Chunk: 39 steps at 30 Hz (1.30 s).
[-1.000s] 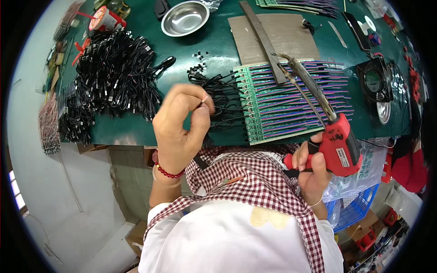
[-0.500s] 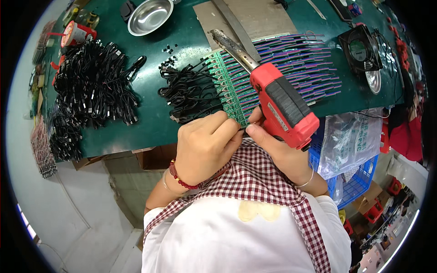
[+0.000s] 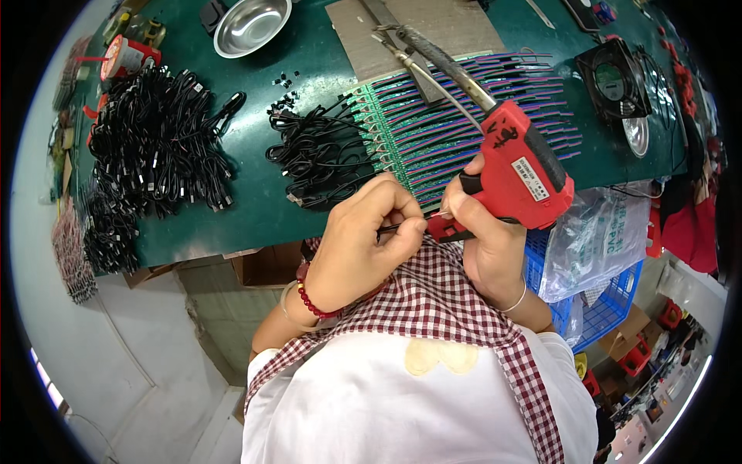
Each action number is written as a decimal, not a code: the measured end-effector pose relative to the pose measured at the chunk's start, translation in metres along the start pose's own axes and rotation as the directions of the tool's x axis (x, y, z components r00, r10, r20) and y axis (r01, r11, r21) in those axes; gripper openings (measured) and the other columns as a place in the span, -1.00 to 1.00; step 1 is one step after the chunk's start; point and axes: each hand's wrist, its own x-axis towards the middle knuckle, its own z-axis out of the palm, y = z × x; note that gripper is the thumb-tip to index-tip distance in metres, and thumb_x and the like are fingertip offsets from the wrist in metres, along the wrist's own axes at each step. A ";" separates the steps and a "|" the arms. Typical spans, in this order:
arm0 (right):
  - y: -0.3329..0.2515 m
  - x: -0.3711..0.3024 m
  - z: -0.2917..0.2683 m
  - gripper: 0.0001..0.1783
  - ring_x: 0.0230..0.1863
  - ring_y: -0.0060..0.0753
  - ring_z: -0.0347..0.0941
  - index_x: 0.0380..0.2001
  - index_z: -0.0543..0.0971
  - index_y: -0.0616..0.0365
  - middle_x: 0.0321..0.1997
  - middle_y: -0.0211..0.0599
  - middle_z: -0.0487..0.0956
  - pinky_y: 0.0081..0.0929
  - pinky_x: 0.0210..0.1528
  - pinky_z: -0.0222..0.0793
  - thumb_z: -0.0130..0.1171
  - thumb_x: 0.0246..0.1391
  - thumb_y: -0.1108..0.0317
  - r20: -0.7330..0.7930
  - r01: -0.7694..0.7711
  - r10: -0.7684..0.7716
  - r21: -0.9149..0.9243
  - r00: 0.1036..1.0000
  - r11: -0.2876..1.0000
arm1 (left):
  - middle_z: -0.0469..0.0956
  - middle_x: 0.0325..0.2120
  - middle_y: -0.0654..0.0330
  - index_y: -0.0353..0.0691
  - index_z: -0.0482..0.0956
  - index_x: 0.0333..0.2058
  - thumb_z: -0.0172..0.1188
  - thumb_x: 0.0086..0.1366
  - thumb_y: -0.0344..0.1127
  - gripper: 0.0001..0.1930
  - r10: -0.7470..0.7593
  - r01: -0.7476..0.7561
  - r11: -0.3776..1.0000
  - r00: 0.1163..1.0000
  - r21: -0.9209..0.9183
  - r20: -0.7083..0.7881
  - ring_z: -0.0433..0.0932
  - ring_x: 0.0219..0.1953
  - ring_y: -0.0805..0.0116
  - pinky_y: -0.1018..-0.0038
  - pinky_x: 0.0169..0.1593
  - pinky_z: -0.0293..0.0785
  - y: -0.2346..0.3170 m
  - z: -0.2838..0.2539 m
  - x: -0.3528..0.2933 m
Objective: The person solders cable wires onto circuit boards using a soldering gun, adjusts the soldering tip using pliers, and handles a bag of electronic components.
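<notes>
My right hand (image 3: 495, 243) is wrapped round the handle of a red and black soldering gun (image 3: 533, 166). Its long tip points up and left above the table, with a thin feed tube beside it. My left hand (image 3: 363, 243), close by, pinches a thin black cable (image 3: 389, 228) between thumb and forefinger; the cable's end is too small to make out. Just beyond both hands lies a row of green circuit boards (image 3: 379, 127), with coloured wires (image 3: 495, 127) fanning out to the right. Black cables (image 3: 313, 155) lie against the boards' left side.
A large heap of black cables (image 3: 154, 147) covers the table's left part. Behind are a metal bowl (image 3: 251, 27), a red cup (image 3: 124, 58) and a metal bar (image 3: 425, 85) on a brown board (image 3: 464, 31). A fan (image 3: 610, 81) stands right; a blue basket (image 3: 607, 305) sits below the edge.
The soldering gun has swung right and turned, showing its side. My right fingers have shifted round its handle. My left hand has drawn slightly apart from the right, pinching the cable.
</notes>
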 end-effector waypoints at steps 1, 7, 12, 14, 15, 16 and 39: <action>0.001 0.002 0.001 -0.70 -0.35 -0.56 0.47 -0.13 0.42 0.29 -0.33 -0.33 0.54 -0.56 -0.30 0.40 0.17 0.03 0.59 -0.054 -0.028 0.036 0.144 0.998 0.989 | 0.40 -0.50 0.19 -0.34 0.42 -0.44 0.19 0.05 -0.59 -0.88 -0.039 0.041 0.999 0.997 0.023 -0.064 0.42 -0.54 0.44 0.55 -0.44 0.39 -0.003 -0.001 -0.003; -0.007 0.001 -0.007 -0.53 -0.30 -0.48 0.46 0.00 0.33 0.24 -0.33 -0.24 0.53 -0.50 -0.22 0.39 0.21 -0.01 0.58 0.054 -0.203 0.206 -0.065 0.977 0.977 | 0.39 -0.52 0.17 -0.32 0.40 -0.44 0.22 0.01 -0.61 -0.83 0.124 -0.071 0.969 0.968 0.235 -0.218 0.44 -0.57 0.39 0.52 -0.49 0.40 -0.006 0.005 -0.003; -0.006 -0.004 0.001 -0.82 -0.28 -0.71 0.45 -0.24 0.54 0.23 -0.32 -0.49 0.54 -0.68 -0.21 0.38 0.23 0.05 0.47 0.101 -0.161 0.172 -0.107 0.980 0.981 | 0.34 -0.55 0.22 -0.32 0.38 -0.47 0.18 -0.03 -0.64 -0.83 0.133 -0.075 0.972 0.956 0.221 -0.263 0.33 -0.56 0.49 0.59 -0.49 0.30 -0.006 0.017 -0.004; -0.002 -0.003 -0.001 -0.82 -0.29 -0.70 0.45 -0.24 0.53 0.24 -0.32 -0.48 0.54 -0.66 -0.21 0.37 0.22 0.05 0.48 0.122 -0.107 0.124 -0.137 0.985 0.985 | 0.35 -0.54 0.22 -0.32 0.39 -0.46 0.18 -0.03 -0.64 -0.83 0.143 -0.086 0.971 0.956 0.223 -0.255 0.33 -0.56 0.49 0.59 -0.48 0.31 -0.008 0.017 -0.004; -0.004 -0.003 -0.001 -0.82 -0.29 -0.70 0.45 -0.24 0.53 0.24 -0.32 -0.48 0.54 -0.66 -0.21 0.37 0.22 0.05 0.48 0.121 -0.109 0.126 -0.136 0.985 0.985 | 0.37 -0.53 0.18 -0.32 0.40 -0.44 0.19 -0.01 -0.62 -0.83 0.157 -0.107 0.973 0.956 0.204 -0.247 0.38 -0.57 0.43 0.55 -0.51 0.33 -0.010 0.016 -0.003; -0.006 -0.002 -0.002 -0.83 -0.29 -0.70 0.45 -0.25 0.53 0.24 -0.31 -0.47 0.55 -0.65 -0.22 0.37 0.21 0.05 0.48 0.140 -0.135 0.160 -0.176 0.977 0.975 | 0.40 -0.51 0.15 -0.32 0.40 -0.42 0.20 0.01 -0.60 -0.83 0.171 -0.128 0.974 0.956 0.184 -0.240 0.44 -0.59 0.38 0.52 -0.54 0.35 -0.011 0.015 -0.002; 0.021 -0.056 -0.096 -0.58 -0.49 -0.53 0.31 -0.07 0.43 0.32 -0.51 -0.33 0.43 -0.55 -0.40 0.24 0.13 0.16 0.19 0.108 0.003 0.035 -0.333 0.994 0.943 | 0.50 -0.18 0.21 -0.27 0.43 -0.47 0.20 -0.04 -0.54 -0.86 0.190 0.008 0.815 0.941 0.580 -0.280 0.49 -0.47 0.30 0.45 -0.44 0.41 -0.037 0.008 0.010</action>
